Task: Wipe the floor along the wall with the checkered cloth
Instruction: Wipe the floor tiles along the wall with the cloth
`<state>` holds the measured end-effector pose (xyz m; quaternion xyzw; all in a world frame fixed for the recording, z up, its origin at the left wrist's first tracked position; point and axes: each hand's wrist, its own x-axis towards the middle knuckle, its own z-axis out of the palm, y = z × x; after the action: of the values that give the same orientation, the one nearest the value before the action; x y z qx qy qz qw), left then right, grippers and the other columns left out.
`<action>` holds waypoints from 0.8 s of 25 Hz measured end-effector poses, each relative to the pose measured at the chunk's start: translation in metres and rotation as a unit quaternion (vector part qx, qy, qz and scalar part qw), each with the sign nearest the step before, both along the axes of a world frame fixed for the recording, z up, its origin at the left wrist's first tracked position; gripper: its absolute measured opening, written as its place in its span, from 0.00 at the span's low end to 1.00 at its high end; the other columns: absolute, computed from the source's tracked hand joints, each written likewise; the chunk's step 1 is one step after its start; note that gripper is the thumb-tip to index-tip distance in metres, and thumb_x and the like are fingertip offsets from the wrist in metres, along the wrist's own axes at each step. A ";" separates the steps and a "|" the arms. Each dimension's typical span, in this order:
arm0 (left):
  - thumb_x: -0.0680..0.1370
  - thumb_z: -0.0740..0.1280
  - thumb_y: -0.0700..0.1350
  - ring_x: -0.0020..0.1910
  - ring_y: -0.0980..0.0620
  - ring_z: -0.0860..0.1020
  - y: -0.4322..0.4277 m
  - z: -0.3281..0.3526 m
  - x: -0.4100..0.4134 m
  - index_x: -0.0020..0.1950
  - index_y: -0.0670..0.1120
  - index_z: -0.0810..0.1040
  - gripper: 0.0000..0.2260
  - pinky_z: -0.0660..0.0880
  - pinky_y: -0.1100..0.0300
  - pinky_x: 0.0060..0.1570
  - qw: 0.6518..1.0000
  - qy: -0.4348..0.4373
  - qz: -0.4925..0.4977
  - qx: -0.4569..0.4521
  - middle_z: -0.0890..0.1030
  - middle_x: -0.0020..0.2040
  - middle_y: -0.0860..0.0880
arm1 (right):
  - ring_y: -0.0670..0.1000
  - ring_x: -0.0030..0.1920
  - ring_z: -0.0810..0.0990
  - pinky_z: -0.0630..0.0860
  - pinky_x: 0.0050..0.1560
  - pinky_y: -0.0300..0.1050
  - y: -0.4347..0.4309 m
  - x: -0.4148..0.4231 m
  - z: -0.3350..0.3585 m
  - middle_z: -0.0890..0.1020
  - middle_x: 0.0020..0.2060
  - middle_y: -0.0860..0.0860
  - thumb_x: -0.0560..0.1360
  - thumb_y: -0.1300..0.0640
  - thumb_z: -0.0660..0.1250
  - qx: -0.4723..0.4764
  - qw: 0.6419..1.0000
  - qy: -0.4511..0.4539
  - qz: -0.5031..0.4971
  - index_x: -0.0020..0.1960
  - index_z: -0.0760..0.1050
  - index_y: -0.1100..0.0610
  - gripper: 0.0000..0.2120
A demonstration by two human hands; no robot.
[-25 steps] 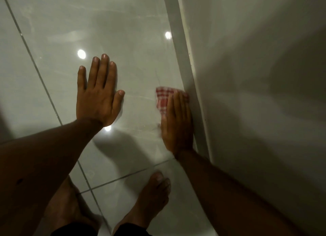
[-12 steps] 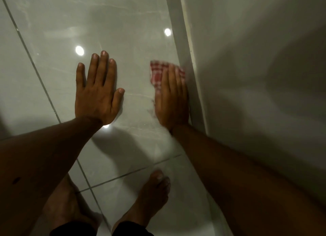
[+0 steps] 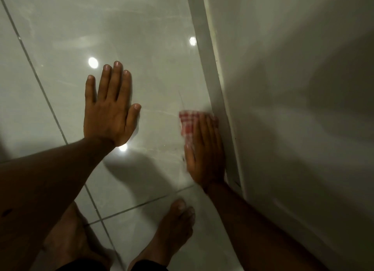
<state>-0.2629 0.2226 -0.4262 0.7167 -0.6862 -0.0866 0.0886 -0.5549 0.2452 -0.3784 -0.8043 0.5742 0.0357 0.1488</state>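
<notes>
My right hand (image 3: 205,153) lies flat on the red-and-white checkered cloth (image 3: 188,121), pressing it onto the glossy grey floor tile (image 3: 153,54) right beside the skirting (image 3: 210,68) of the pale wall (image 3: 293,88). Only the cloth's far end shows beyond my fingertips; the rest is hidden under the palm. The hand and cloth are slightly blurred. My left hand (image 3: 110,108) rests flat on the tile to the left, fingers spread, holding nothing.
My two bare feet stand at the bottom, the left foot (image 3: 66,236) and the right foot (image 3: 172,230), close behind the hands. Dark grout lines (image 3: 40,84) cross the tiles. Ceiling lights reflect as bright spots (image 3: 93,62) on the floor.
My right hand slid the cloth forward along the skirting, then pulled it back toward me to about where it started. The left hand stayed planted.
</notes>
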 end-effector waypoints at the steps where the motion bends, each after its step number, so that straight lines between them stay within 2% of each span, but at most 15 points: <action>1: 0.87 0.48 0.60 0.91 0.40 0.47 -0.001 -0.001 0.001 0.92 0.43 0.47 0.36 0.44 0.37 0.88 1.000 -0.003 0.001 -0.005 0.48 0.92 0.40 | 0.61 0.86 0.51 0.53 0.85 0.61 0.033 -0.020 0.001 0.56 0.85 0.60 0.85 0.48 0.54 0.014 1.000 0.024 0.007 0.85 0.53 0.61 0.32; 3: 0.87 0.48 0.60 0.91 0.40 0.47 0.001 -0.003 0.001 0.92 0.43 0.47 0.36 0.42 0.38 0.88 1.000 -0.003 0.001 -0.008 0.48 0.92 0.41 | 0.61 0.85 0.53 0.57 0.83 0.63 0.094 -0.055 0.003 0.55 0.85 0.59 0.85 0.48 0.53 0.042 0.997 0.063 0.010 0.84 0.55 0.60 0.31; 5: 0.87 0.48 0.60 0.91 0.41 0.46 0.002 -0.004 0.002 0.92 0.44 0.47 0.36 0.41 0.39 0.88 1.000 0.000 0.001 -0.007 0.48 0.92 0.41 | 0.60 0.85 0.55 0.59 0.83 0.62 0.131 -0.074 0.005 0.56 0.85 0.59 0.86 0.47 0.53 0.041 0.996 0.080 -0.007 0.84 0.55 0.60 0.31; 8: 0.87 0.48 0.60 0.91 0.40 0.46 0.000 -0.003 0.001 0.92 0.44 0.46 0.36 0.42 0.38 0.88 1.000 0.003 0.000 -0.007 0.48 0.92 0.41 | 0.60 0.85 0.55 0.57 0.83 0.60 0.129 -0.075 0.005 0.57 0.84 0.59 0.86 0.47 0.53 0.038 0.996 0.075 -0.002 0.85 0.52 0.60 0.32; 11: 0.87 0.48 0.60 0.91 0.40 0.47 0.001 0.001 -0.001 0.92 0.43 0.47 0.36 0.44 0.37 0.88 1.000 0.005 0.004 0.004 0.48 0.92 0.40 | 0.62 0.84 0.56 0.59 0.83 0.63 0.079 -0.048 0.005 0.59 0.83 0.62 0.84 0.51 0.59 0.034 0.998 0.057 0.024 0.84 0.54 0.63 0.33; 15: 0.87 0.48 0.60 0.91 0.40 0.47 0.001 0.004 0.000 0.91 0.43 0.47 0.36 0.43 0.37 0.88 1.000 0.010 0.004 0.012 0.48 0.92 0.40 | 0.61 0.85 0.57 0.54 0.85 0.57 -0.032 0.022 0.003 0.61 0.83 0.61 0.84 0.49 0.59 0.005 1.000 -0.008 0.006 0.84 0.57 0.62 0.32; 17: 0.87 0.48 0.60 0.91 0.40 0.47 0.001 0.005 -0.001 0.91 0.43 0.47 0.36 0.43 0.37 0.88 1.000 0.008 0.004 0.014 0.48 0.92 0.40 | 0.60 0.85 0.56 0.52 0.85 0.55 -0.088 0.054 0.000 0.60 0.83 0.61 0.85 0.46 0.55 -0.002 1.000 -0.020 0.008 0.84 0.56 0.61 0.33; 20: 0.87 0.48 0.60 0.91 0.40 0.47 0.000 0.005 -0.002 0.91 0.42 0.48 0.36 0.45 0.36 0.87 1.000 0.007 0.005 0.012 0.48 0.92 0.40 | 0.58 0.85 0.54 0.47 0.85 0.54 -0.148 0.089 -0.006 0.57 0.85 0.60 0.84 0.42 0.43 -0.013 1.000 0.017 0.009 0.85 0.52 0.60 0.35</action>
<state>-0.2646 0.2230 -0.4212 0.7203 -0.6812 -0.0993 0.0850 -0.4658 0.0971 -0.3839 -0.8106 0.5698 0.0429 0.1279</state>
